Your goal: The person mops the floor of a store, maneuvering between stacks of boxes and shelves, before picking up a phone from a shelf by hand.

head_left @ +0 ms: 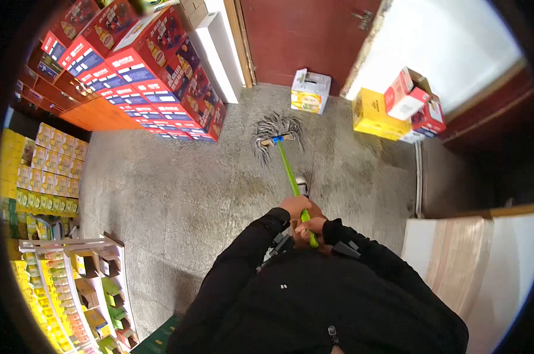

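The mop (277, 134) has a bright green handle, a blue clamp and grey strands. Around it the floor (178, 189) is mottled grey. At ten o'clock, stacked cartons (155, 76) are red with blue-and-white labels; at two o'clock, a yellow box (373, 112).

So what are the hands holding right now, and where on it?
Both the left hand and right hand grip the mop by the upper end of its green handle.

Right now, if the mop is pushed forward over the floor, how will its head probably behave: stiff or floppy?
The mop head probably behaves floppy: its grey strands lie spread out on the concrete floor, so they should drag and trail. The green handle looks straight and likely stays stiff. Both hands, left and right, grip it, so it seems steady.
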{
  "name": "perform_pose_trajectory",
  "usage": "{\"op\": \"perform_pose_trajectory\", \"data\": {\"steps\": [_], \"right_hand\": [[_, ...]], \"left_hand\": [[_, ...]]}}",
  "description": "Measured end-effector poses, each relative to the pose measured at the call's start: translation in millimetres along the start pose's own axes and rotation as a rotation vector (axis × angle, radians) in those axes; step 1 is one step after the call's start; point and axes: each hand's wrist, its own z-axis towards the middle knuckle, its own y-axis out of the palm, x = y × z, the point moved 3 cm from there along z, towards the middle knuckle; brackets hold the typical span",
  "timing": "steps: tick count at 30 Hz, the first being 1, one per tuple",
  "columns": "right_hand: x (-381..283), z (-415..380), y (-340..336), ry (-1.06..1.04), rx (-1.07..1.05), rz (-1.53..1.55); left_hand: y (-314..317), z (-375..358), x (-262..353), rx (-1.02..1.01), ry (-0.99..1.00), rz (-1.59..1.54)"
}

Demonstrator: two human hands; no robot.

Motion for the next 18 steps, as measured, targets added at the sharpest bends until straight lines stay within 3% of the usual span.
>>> {"op": "perform_pose_trajectory", "data": {"steps": [2,3,4,6,9,12,14,15,16,18], "right_hand": [[-76.2,-5.6,3.3,-0.209,0.326,-0.392],[-112.7,-7.6,7.2,-0.198,0.393,-0.511],[-144.9,-9.9,12.8,-0.181,0.381,-0.506],[-211.7,-19.8,28.9,-0.029,0.189,-0.135],[-295.0,-36.3,32.0,-0.035,0.199,-0.177],[-328.0,-33.4,17.0,-0.014,0.220,-0.157],[-316.6,-47.6,26.3,-0.045,0.246,-0.320],[-308.2,-51.5,23.0,-0.075,0.330,-0.631],[-299.6,-36.4,-22.9,-0.158,0.530,-0.987],[-272.9,-79.0,16.2,-0.122,0.458,-0.894]], "left_hand": [[-39.3,42.3,-37.3,-0.016,-0.032,-0.002],[-57.8,60.7,-55.6,0.096,-0.070,-0.014],[-73.0,76.5,-70.1,0.204,-0.107,-0.030],[-103.7,115.9,-97.4,0.234,-0.149,0.004],[-139.4,162.8,-131.3,0.284,-0.224,0.069],[-165.8,185.5,-138.3,0.199,-0.257,-0.014],[-167.6,193.5,-134.5,-0.002,-0.278,0.039],[-158.8,194.3,-135.9,0.005,-0.284,0.036],[-140.0,194.1,-137.6,-0.034,-0.220,0.048],[-118.0,190.4,-132.1,-0.061,-0.156,0.058]]}}
